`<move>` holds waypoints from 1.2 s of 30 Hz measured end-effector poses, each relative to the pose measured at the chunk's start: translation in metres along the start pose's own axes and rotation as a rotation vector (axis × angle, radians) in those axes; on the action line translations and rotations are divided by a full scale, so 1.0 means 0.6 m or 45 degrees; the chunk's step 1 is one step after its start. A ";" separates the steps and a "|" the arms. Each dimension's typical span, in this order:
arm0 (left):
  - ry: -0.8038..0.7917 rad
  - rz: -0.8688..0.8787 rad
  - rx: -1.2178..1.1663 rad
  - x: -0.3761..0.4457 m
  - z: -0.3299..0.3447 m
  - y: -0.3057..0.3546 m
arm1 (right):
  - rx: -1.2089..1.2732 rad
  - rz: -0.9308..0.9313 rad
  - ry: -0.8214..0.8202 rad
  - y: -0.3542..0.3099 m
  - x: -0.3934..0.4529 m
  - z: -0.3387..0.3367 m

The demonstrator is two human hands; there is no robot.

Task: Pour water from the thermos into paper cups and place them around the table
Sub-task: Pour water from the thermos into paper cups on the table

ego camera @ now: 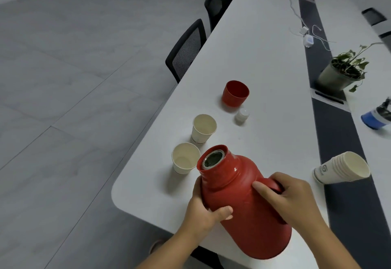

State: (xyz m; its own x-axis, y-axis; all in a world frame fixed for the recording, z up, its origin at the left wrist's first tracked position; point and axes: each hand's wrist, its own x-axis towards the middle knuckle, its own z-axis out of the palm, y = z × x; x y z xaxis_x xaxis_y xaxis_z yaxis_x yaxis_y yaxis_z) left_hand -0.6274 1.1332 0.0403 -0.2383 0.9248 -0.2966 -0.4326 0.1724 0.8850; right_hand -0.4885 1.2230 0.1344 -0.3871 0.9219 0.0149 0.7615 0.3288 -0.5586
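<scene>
I hold a red thermos (243, 205) tilted to the left over the near corner of the white table (264, 61). Its open mouth points toward the nearer paper cup (185, 158). My right hand (287, 199) grips the thermos handle. My left hand (205, 209) grips the body from the left side, thumb on the front. A second paper cup (203, 128) stands upright just beyond the first. The thermos's red cap (235, 93) stands mouth up farther back, with a small white stopper (241, 116) beside it.
A stack of paper cups (342, 170) lies on its side at the right, on the table's dark centre strip. A potted plant (342, 71), a blue-and-white object (376, 116) and cables with chargers (306, 38) sit farther along. Black chairs (188, 48) line the left edge.
</scene>
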 end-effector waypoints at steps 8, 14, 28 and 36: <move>0.036 -0.021 -0.065 0.013 -0.010 -0.008 | -0.071 -0.006 -0.047 -0.015 0.025 0.010; 0.060 -0.013 -0.132 0.020 -0.009 -0.012 | -0.110 0.001 -0.101 -0.024 0.040 0.012; 0.077 -0.026 -0.180 0.030 -0.014 -0.017 | -0.174 0.021 -0.190 -0.037 0.058 0.015; 0.089 -0.029 -0.208 0.033 -0.011 -0.019 | -0.193 0.018 -0.222 -0.040 0.068 0.015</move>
State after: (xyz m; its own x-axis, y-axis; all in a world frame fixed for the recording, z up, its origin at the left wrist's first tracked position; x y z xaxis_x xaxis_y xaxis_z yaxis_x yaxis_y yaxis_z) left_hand -0.6329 1.1474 0.0217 -0.2846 0.8944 -0.3450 -0.5728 0.1300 0.8094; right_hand -0.5270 1.2508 0.1409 -0.4497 0.8817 -0.1427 0.8318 0.3552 -0.4267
